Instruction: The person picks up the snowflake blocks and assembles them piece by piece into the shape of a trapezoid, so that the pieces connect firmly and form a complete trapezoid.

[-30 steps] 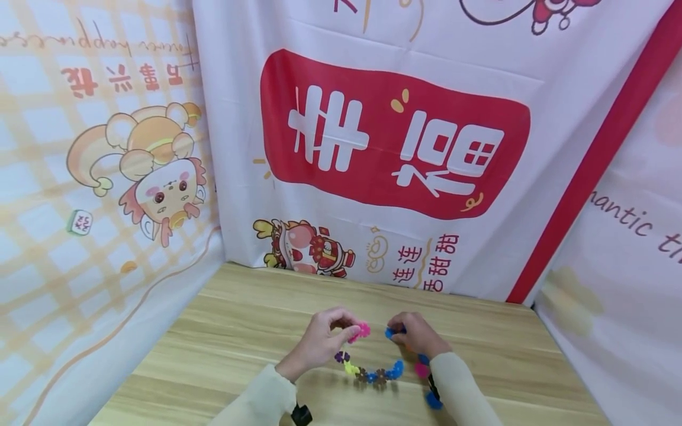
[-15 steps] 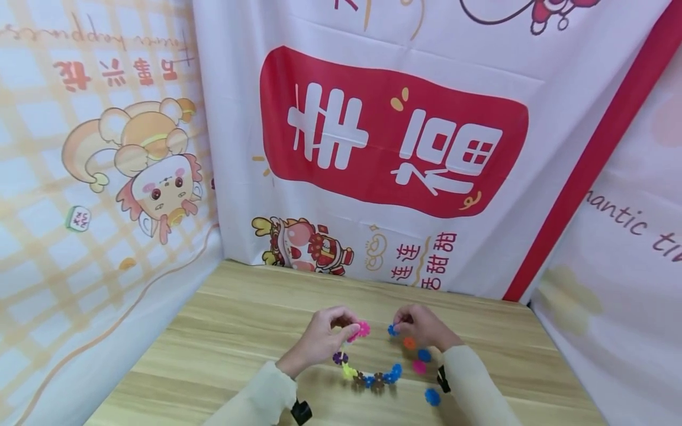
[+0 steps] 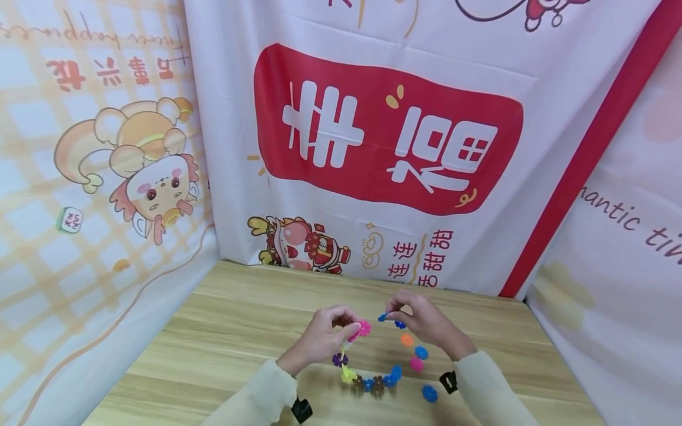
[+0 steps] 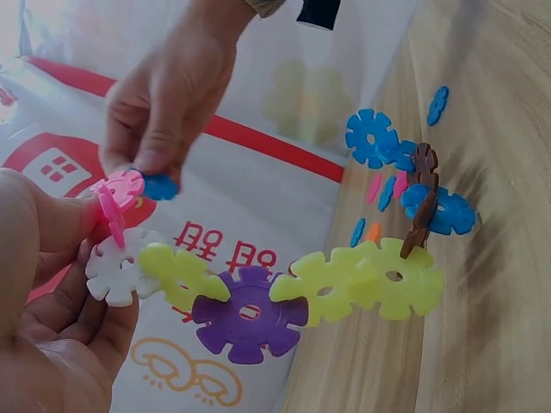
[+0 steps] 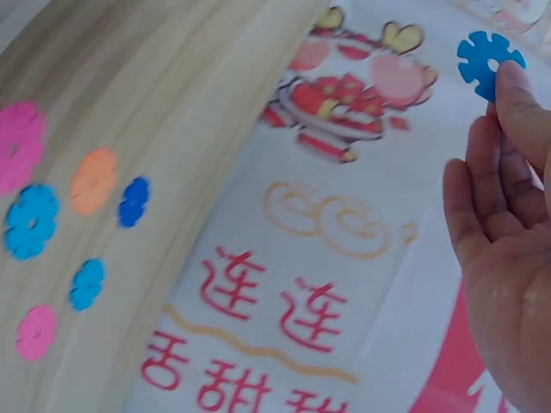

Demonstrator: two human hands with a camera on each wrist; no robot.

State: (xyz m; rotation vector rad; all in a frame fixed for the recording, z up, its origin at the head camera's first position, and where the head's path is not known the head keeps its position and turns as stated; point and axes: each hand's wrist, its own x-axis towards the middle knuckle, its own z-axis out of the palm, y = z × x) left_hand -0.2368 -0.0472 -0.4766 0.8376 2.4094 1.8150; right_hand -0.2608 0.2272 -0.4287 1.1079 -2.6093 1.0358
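My left hand (image 3: 319, 340) pinches a pink snowflake disc (image 4: 127, 186) at one end of a curved chain of interlocked plastic discs. From there the chain runs through a white disc (image 4: 110, 274), a purple disc (image 4: 215, 320), yellow discs (image 4: 398, 301) and brown discs (image 4: 420, 219) to blue discs (image 4: 360, 129) at its other end. Between thumb and fingers my right hand (image 3: 423, 319) holds a single blue snowflake disc (image 5: 473, 58), raised above the table. In the head view a small gap separates this blue disc from the pink one.
Loose discs lie on the wooden table (image 3: 213, 331) below and beside my right hand: orange (image 3: 407, 339), pink (image 3: 417, 364), dark blue (image 5: 133, 202) and several blue, one (image 3: 430, 393) nearer me. Printed fabric (image 3: 394, 236) hangs behind the table and at both sides.
My right hand has risen and shifted slightly away with the blue disc, uncovering loose discs on the table. The left hand keeps its grip on the pink disc, nearly still.
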